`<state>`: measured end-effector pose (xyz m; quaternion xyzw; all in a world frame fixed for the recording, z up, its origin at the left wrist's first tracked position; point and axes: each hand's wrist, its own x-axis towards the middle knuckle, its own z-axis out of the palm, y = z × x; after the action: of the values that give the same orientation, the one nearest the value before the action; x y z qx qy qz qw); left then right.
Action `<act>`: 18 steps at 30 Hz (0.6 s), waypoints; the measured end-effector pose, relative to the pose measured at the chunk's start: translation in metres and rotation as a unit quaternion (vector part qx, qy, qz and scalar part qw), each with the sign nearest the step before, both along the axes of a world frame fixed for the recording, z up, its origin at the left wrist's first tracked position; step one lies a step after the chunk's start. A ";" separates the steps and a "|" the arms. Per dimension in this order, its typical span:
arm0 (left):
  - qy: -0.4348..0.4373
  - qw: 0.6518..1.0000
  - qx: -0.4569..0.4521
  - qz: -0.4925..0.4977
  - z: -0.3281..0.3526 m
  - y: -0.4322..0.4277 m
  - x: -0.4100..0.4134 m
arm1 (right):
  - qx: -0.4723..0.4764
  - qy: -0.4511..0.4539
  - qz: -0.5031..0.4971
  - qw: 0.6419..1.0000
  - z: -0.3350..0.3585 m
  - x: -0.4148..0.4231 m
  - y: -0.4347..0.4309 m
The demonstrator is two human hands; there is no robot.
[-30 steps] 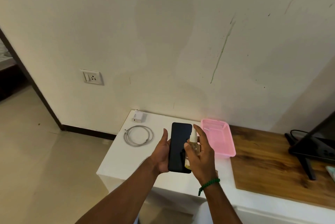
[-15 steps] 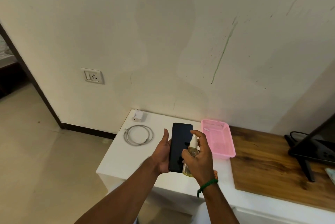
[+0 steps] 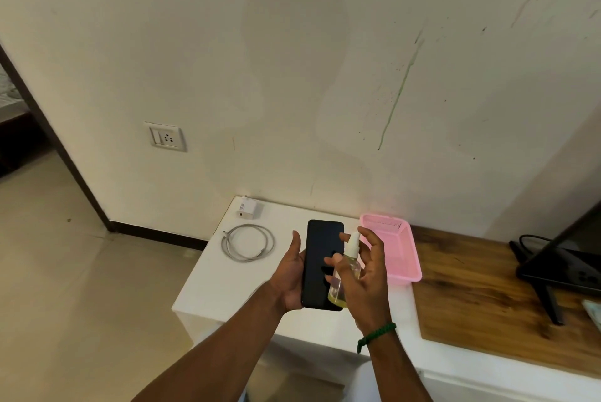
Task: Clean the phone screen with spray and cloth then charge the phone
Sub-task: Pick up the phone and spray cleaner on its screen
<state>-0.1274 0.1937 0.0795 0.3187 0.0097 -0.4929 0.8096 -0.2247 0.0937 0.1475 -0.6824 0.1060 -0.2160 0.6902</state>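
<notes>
The left hand (image 3: 290,281) grips the dark phone (image 3: 322,255) by its edges, above the white table's (image 3: 211,288) near side. The right hand (image 3: 366,284) clasps a small spray bottle (image 3: 347,266) just beside the screen's right edge.

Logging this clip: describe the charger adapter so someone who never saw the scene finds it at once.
Find the white table against the wall and go to its far left corner. The charger adapter sits there, just behind the coiled cable. It is a small white block, where the cable is a flat loop.
</notes>
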 end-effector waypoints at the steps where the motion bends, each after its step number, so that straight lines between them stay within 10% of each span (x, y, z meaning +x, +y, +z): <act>1: -0.001 1.000 -0.003 0.000 0.000 0.000 0.000 | -0.012 -0.002 0.003 1.000 0.000 0.000 0.000; 18: -0.009 0.999 0.031 0.024 0.004 0.000 0.001 | -0.315 0.035 -0.049 0.947 0.000 0.007 -0.003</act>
<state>-0.1264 0.1932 0.0835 0.3473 0.0253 -0.4699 0.8112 -0.2177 0.0903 0.1477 -0.8661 0.0893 -0.2480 0.4246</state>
